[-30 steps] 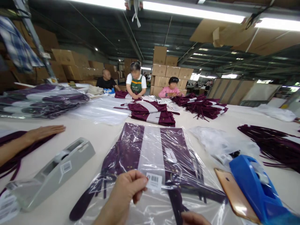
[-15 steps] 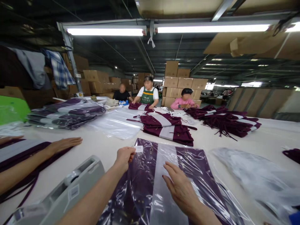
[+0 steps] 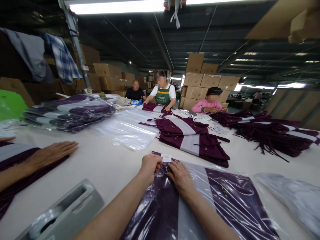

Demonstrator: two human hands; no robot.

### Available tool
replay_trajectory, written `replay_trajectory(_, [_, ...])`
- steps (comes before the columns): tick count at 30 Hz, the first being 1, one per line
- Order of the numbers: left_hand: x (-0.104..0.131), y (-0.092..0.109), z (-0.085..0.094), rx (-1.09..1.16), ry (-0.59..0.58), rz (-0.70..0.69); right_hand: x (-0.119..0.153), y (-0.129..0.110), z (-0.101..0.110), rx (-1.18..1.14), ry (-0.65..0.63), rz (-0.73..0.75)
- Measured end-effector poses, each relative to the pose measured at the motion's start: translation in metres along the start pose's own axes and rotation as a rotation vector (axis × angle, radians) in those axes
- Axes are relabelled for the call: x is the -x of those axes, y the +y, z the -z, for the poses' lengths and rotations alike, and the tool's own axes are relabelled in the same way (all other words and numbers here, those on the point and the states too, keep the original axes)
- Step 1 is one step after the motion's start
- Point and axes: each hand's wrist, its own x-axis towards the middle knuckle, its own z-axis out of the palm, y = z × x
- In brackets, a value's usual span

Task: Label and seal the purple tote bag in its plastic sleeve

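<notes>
While my left hand [image 3: 150, 166] pinches the white label [image 3: 166, 158] at the clear bag's [image 3: 233, 191] far left corner, my right hand [image 3: 181, 176] presses there, fingers close together. The bag, with purple cloth inside, lies on the table [image 3: 117, 166] before me. To its left are a grey tape dispenser [image 3: 67, 213] and another person's hand [image 3: 56, 151]; beyond is a purple pile [image 3: 207, 145]. Label print and green apron [image 3: 163, 96] letters I cannot read surely.
</notes>
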Motion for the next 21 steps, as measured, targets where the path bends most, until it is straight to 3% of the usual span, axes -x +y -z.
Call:
replay_trajectory(8, [-0.011, -0.033, -0.008, -0.068, -0.027, 0.036, 0.011, -0.001, -0.001, -0.1, -0.039, -0.224])
replay_trajectory(21, [-0.011, -0.05, -0.007, -0.283, -0.075, -0.016, 0.016, 0.008, -0.005, -0.267, -0.059, -0.257])
